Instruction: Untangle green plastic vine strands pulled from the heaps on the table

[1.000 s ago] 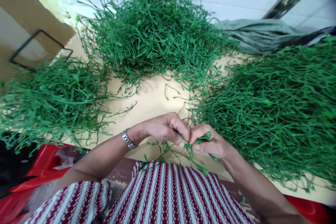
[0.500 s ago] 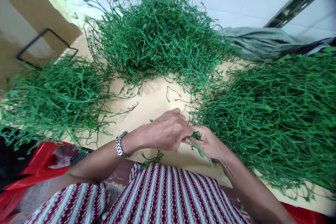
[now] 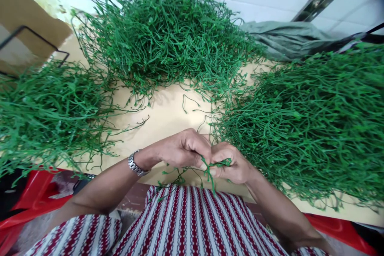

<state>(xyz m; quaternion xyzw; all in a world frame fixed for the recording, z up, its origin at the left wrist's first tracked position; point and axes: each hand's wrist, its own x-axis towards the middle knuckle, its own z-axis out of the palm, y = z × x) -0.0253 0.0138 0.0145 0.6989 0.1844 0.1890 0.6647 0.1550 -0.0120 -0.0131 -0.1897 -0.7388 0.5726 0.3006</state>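
No text, label, brand or sign can be read in the head view. No number is legible either.
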